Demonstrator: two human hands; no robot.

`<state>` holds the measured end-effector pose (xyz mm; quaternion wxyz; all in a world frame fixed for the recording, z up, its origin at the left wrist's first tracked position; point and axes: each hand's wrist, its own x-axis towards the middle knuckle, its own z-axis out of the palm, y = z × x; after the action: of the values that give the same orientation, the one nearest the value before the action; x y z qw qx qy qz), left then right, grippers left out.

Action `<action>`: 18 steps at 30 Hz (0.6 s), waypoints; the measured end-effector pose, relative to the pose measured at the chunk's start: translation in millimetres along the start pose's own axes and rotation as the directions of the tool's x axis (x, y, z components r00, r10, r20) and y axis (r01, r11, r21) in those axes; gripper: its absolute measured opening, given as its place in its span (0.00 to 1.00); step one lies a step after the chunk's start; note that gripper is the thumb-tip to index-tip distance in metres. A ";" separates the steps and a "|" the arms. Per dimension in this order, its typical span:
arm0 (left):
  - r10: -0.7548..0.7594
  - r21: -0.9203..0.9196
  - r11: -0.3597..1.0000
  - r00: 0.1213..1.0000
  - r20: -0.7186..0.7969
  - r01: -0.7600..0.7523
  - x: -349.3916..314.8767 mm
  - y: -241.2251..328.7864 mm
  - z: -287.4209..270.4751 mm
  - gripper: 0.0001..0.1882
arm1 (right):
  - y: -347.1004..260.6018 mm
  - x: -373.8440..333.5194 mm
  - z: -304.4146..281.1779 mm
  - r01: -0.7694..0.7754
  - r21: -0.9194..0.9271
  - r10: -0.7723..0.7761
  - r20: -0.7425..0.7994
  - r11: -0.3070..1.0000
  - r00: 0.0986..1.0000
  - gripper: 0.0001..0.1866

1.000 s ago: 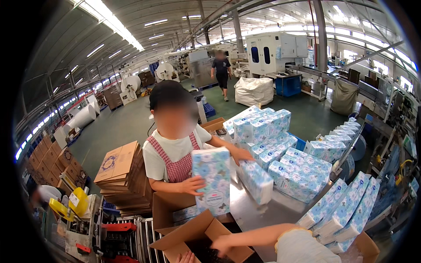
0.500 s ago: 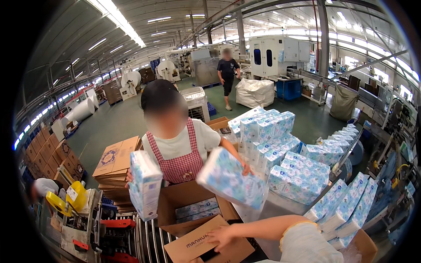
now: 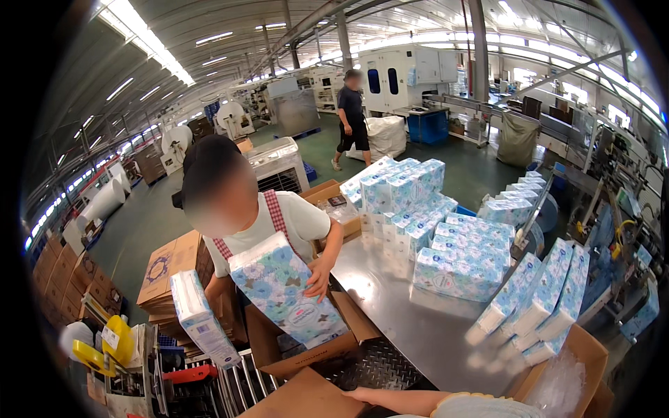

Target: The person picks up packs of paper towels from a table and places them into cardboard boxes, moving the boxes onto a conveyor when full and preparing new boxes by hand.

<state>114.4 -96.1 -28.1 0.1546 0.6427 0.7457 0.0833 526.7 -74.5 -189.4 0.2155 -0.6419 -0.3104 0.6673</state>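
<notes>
At the lower edge, my right hand (image 3: 359, 395) grips the right edge of a brown cardboard box (image 3: 300, 400); its fingers are partly hidden. My left hand is not in view. Just beyond it, an open cardboard carton (image 3: 306, 364) stands on the roller conveyor. Across from me, a co-worker in a checked apron lowers a blue-flowered tissue pack (image 3: 289, 289) into that carton, one hand on the pack's right side. Another tissue pack (image 3: 202, 320) is in the co-worker's other hand, to the left of the carton.
A metal table (image 3: 376, 279) on the right bears stacked tissue packs (image 3: 463, 258). More packs (image 3: 550, 292) lean near its right edge, by an open box (image 3: 585, 355). Flattened cartons (image 3: 171, 272) are piled at left, beside a tape machine (image 3: 118, 348). Another person (image 3: 353, 115) walks behind.
The co-worker has leaned in and brought one tissue pack down into the carton, the other leftward. My right hand and the box have shifted down toward me. The view has turned right.
</notes>
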 end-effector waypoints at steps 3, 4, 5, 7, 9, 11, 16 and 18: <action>0.038 -0.150 0.988 0.999 0.027 -0.034 1.4 26.3 7.4 0.39 | -21.8 -16.1 5.7 0.153 0.149 -0.202 0.422 0.977 0.884 0.24; 0.051 -0.221 0.974 0.998 0.028 -0.043 -5.6 34.2 7.3 0.39 | -54.6 -47.3 16.0 0.285 0.122 -0.307 0.500 0.951 0.810 0.23; 0.083 -0.300 0.951 0.996 0.033 -0.070 -7.4 48.8 9.2 0.39 | -79.9 -78.6 23.6 0.276 0.178 -0.328 0.558 0.945 0.762 0.23; 0.182 -0.469 0.873 0.981 0.064 -0.132 -7.4 92.0 15.8 0.39 | -98.8 -118.8 38.7 0.471 0.047 -0.423 0.524 0.881 0.739 0.21; 0.264 -0.621 0.770 0.959 0.099 -0.148 -9.8 132.5 25.1 0.39 | -103.8 -152.2 50.8 0.620 -0.104 -0.505 0.484 0.778 0.715 0.22; 0.248 -0.724 0.681 0.965 0.087 -0.109 -23.2 149.8 23.2 0.39 | -103.7 -175.5 92.1 0.638 -0.174 -0.524 0.432 0.750 0.734 0.24; 0.343 -0.829 0.552 0.931 0.125 -0.092 -24.7 221.0 59.4 0.39 | -26.3 -52.4 66.8 0.686 -0.083 -0.467 0.673 0.722 0.573 0.29; 0.294 -0.837 0.542 0.949 0.113 -0.068 -27.3 223.3 66.1 0.39 | -19.4 -50.3 53.4 0.663 -0.101 -0.493 0.587 0.742 0.642 0.34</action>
<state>348.4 -92.1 -14.6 0.5159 0.5745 0.5243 0.3591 475.9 -102.5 -140.5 0.2241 -0.3242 -0.6473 0.6524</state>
